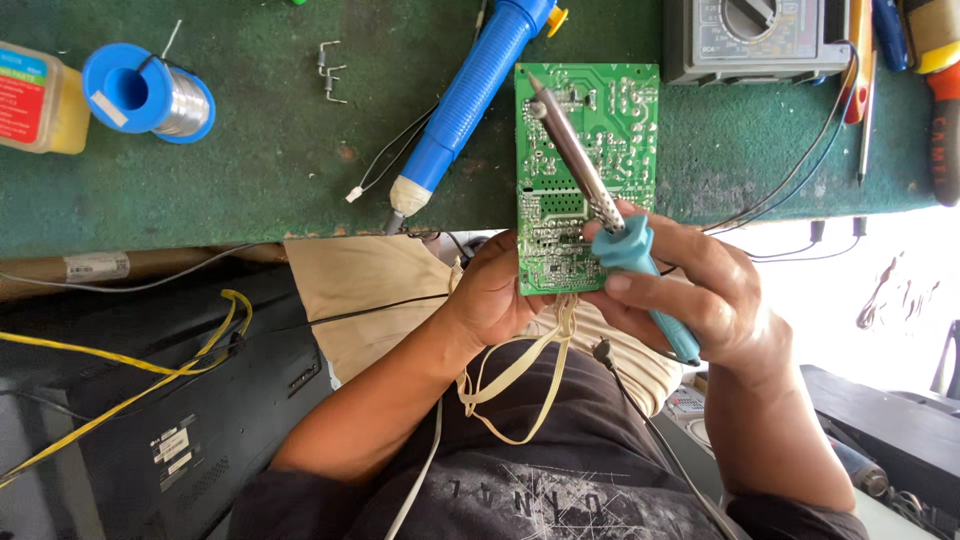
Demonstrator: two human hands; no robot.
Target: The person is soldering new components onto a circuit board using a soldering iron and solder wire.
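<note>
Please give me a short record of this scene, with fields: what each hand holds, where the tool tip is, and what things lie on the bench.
Left hand: left hand holds the lower edge of the green circuit board, solder side facing the camera.
Right hand: right hand has its grip closed on the teal handle of the soldering iron.
Tool tip: near the board's upper left corner; contact cannot be told.
Bench: green mat with blue desoldering pump, solder spool, multimeter.
Below the board: cream cable hangs.

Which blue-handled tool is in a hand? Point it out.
The soldering iron, held in the right hand, its tip on the green circuit board. The bigger blue desoldering pump lies untouched on the green mat.
</note>
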